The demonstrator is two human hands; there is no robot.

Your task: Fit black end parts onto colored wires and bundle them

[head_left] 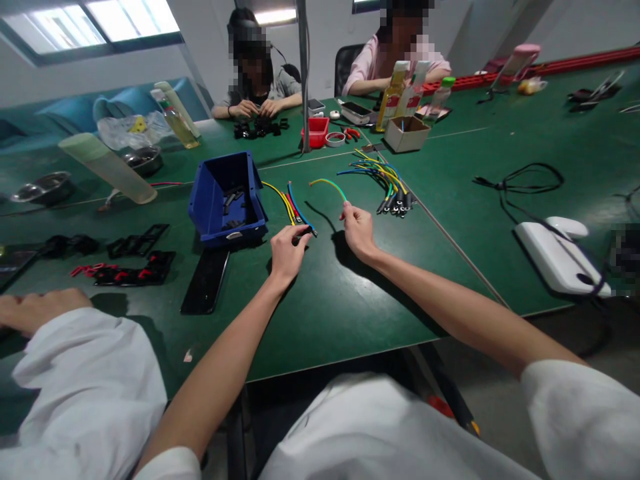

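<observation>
My right hand (359, 230) is closed around one end of a green-and-yellow wire (329, 183), whose free end curves up and to the left above the table. My left hand (289, 253) rests by a small group of wires, with a yellow wire (277, 193) and a blue wire (299, 205) among them. Its fingers are curled over the dark lower ends of these wires, and what they pinch is partly hidden. Left of it stands a blue bin (200, 200) with small dark pieces (233, 200) inside. Beyond my right hand lies a bundle of wires (387, 177) with black-sleeved ends.
A black phone (205, 281) lies below the bin. Black-and-red parts (135, 270) and another person's arm (45, 310) are at left. A white device (555, 257) with a black cable sits at right. Two people work across the green table (320, 300), near a metal pole (304, 80).
</observation>
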